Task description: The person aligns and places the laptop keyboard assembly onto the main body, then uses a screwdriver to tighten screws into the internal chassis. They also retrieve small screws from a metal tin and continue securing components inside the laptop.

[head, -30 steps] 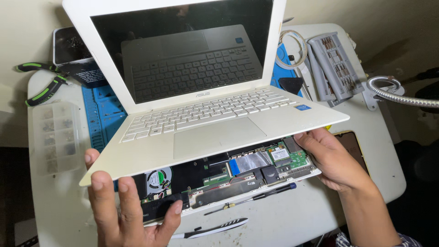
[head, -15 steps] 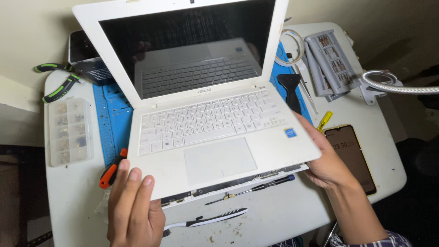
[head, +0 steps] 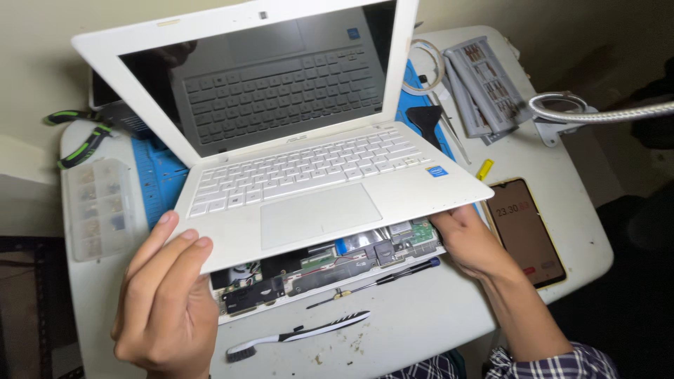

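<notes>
Lifting: white laptop top cover (head: 316, 182), mid-worktop, front edge raised off base tray (head: 330, 270).
Left hand (head: 165, 298): fingers clasp front-left corner.
Right hand (head: 470, 238): fingers hooked under front-right edge.
Advice: raise evenly; internal ribbon cables likely attached.

Laptop top cover (head: 316, 203) lifted open again

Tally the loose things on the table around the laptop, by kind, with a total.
Pliers: 1
Parts box: 1
Screwdriver: 1
Brush: 1
Phone: 1
Bit holder: 1
Total: 6
The left hand and right hand lift the laptop top.
</notes>
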